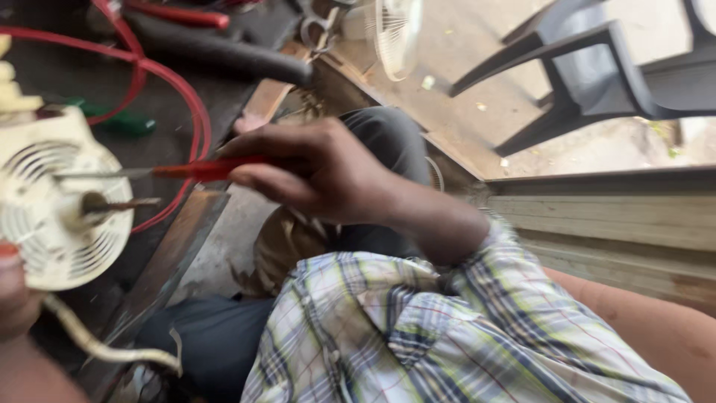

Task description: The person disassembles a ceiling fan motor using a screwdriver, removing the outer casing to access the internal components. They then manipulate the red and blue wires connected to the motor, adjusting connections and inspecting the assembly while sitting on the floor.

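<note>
- Red-handled screwdriver with a thin steel shaft (pixel 160 171) sits in my right hand (pixel 321 179), fingers curled tight round the plastic grip, tip reaching toward the cream plastic fan motor housing with slotted vents (pixel 56 213) at the left edge of view
- My left hand (pixel 13 295) shows only as a thumb and palm edge at the lower rim of that housing; it looks pressed against it, but I cannot tell how the fingers lie
- I judge the housing light and rigid yet brittle at the thin vent ribs, so I would hold it by the solid outer rim, not the grille; its bare metal spindle (pixel 119 203) sticks out toward me
- Off-white cord (pixel 97 345) trails limp from below the housing
- Work surface is a dark, grimy bench (pixel 224 97) with red looping wire (pixel 195 112), a green-handled tool (pixel 123 121) and a black hose (pixel 224 52)
- Beyond it lie a dusty concrete floor (pixel 462 45), dark plastic chairs (pixel 597 67) and a small white fan grille (pixel 395 33)
</note>
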